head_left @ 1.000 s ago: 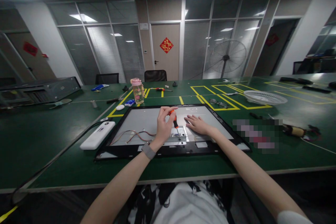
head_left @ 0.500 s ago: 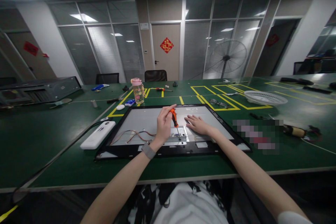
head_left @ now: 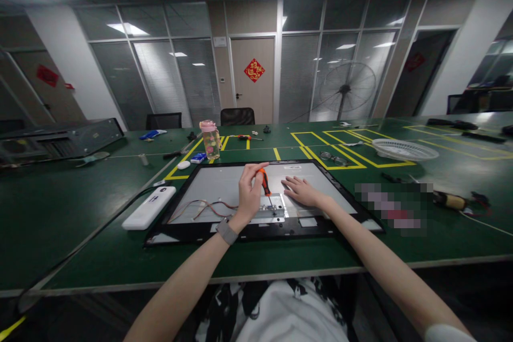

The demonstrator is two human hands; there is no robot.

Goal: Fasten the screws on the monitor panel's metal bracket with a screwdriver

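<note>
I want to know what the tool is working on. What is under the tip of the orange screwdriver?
The screwdriver, held by the left hand, points down at a small board on the panel's metal back. The tip's exact contact is too small to see.

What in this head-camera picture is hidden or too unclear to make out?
- Tip of the orange-handled screwdriver in the left hand: too small to see what it meets on the grey metal panel.
- Pixelated patch right of the black frame: blurred out.
- Panel under the flat right hand: covered.
- Person's lap: cut off by the bottom edge.
</note>
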